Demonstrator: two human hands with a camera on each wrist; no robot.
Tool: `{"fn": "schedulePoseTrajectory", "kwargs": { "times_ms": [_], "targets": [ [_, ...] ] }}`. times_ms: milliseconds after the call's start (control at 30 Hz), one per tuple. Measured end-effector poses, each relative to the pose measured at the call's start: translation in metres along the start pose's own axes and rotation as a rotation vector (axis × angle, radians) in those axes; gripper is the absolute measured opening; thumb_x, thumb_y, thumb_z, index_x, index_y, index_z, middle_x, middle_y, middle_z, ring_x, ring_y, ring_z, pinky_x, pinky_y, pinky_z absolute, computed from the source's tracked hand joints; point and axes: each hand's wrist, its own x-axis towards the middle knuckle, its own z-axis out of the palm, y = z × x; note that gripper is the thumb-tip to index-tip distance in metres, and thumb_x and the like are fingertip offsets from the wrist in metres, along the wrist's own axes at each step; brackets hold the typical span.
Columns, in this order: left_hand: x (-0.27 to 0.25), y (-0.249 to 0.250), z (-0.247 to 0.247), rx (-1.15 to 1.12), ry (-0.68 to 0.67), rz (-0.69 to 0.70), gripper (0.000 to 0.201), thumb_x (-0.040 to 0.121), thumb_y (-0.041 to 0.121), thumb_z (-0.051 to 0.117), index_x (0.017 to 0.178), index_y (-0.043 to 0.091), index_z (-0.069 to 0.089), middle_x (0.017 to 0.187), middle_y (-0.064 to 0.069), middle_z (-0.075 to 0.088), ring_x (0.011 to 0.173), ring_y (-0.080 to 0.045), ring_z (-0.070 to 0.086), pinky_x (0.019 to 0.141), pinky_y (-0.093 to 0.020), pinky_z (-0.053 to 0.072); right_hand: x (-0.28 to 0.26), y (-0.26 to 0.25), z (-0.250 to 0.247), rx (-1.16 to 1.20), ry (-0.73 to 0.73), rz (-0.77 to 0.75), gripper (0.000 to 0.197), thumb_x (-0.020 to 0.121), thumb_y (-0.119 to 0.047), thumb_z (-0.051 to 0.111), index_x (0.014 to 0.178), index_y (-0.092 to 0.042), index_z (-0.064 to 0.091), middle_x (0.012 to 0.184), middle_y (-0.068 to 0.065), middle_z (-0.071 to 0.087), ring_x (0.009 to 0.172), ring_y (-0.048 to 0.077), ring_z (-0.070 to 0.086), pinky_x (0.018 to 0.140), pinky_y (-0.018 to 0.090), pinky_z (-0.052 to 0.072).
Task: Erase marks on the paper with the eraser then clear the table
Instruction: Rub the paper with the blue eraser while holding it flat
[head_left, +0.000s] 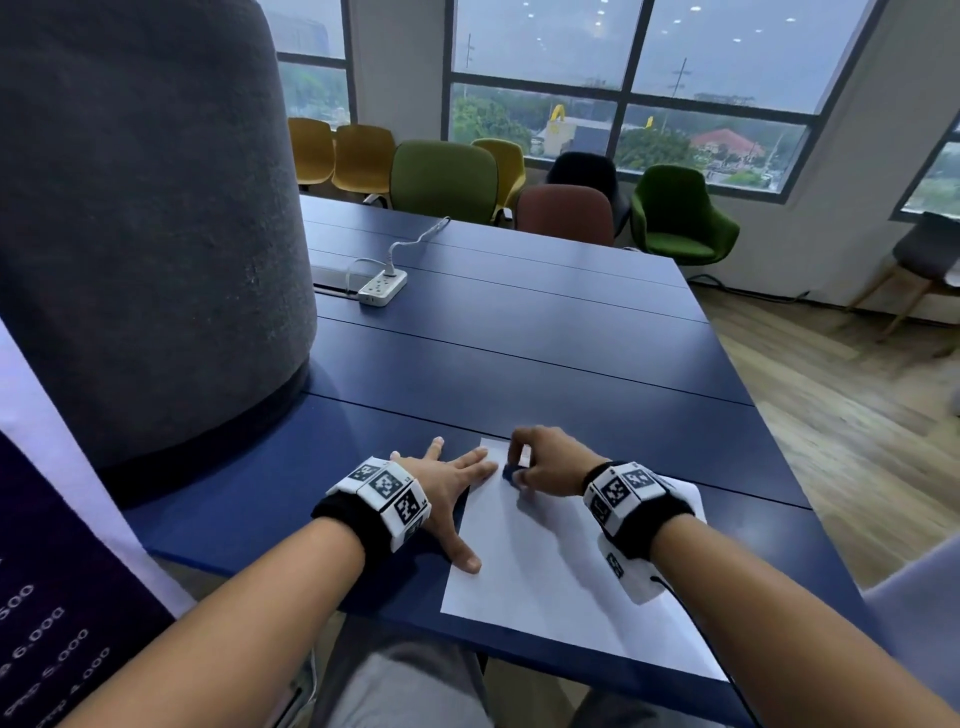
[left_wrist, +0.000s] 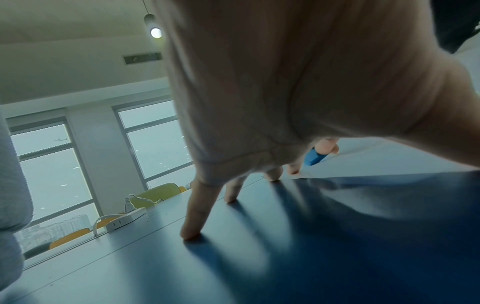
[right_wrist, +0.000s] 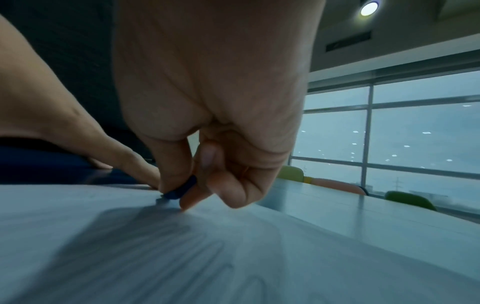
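A white sheet of paper (head_left: 540, 566) lies on the blue table (head_left: 519, 364) near its front edge. My right hand (head_left: 540, 460) pinches a small blue eraser (head_left: 511, 474) and holds it down on the paper's far left part. The right wrist view shows the eraser (right_wrist: 182, 190) between thumb and fingers, touching the paper (right_wrist: 233, 257). My left hand (head_left: 447, 493) lies spread flat, fingers straight, with fingertips and thumb on the paper's left edge. From the left wrist the fingers (left_wrist: 197, 209) press the table, and the eraser (left_wrist: 313, 159) shows beyond them. No marks can be made out.
A large grey felt-covered column (head_left: 145, 234) stands on the table's left side. A white power strip (head_left: 382, 286) with a cable lies farther back. Coloured chairs (head_left: 447, 182) line the far edge under the windows. Wooden floor lies to the right.
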Motion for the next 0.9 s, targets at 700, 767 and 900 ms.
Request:
{"fn": "schedulePoseTrajectory", "kwargs": {
  "times_ms": [700, 767, 900],
  "targets": [
    [-0.002, 0.001, -0.002, 0.009, -0.003, -0.001, 0.132, 0.059, 0.069, 0.08, 0.153, 0.045, -0.009, 0.157, 0.031, -0.019, 0.148, -0.03, -0.021, 0.11, -0.075, 0.001, 0.004, 0.001, 0.002, 0.018, 0.004, -0.01, 0.017, 0.082, -0.023, 0.068, 0.097, -0.021, 0.06, 0.087, -0.004, 0.058, 0.083, 0.02, 0.057, 0.077, 0.031, 0.048],
    [-0.002, 0.001, -0.002, 0.005, -0.003, -0.001, 0.132, 0.059, 0.07, 0.08, 0.153, 0.044, -0.009, 0.157, 0.03, -0.019, 0.148, -0.029, -0.021, 0.11, -0.074, 0.0, 0.001, 0.005, 0.002, 0.059, 0.058, -0.003, 0.017, 0.082, -0.02, 0.068, 0.096, -0.018, 0.06, 0.082, -0.005, 0.058, 0.08, 0.019, 0.057, 0.073, 0.028, 0.047],
    [-0.001, 0.0, -0.001, 0.005, -0.002, -0.002, 0.133, 0.058, 0.071, 0.08, 0.153, 0.044, -0.009, 0.157, 0.031, -0.02, 0.148, -0.029, -0.022, 0.11, -0.073, 0.0, -0.016, 0.002, -0.001, 0.087, -0.217, -0.109, 0.012, 0.078, -0.018, 0.072, 0.087, -0.022, 0.065, 0.069, -0.008, 0.06, 0.063, 0.01, 0.054, 0.065, 0.027, 0.045]
  ]
}}
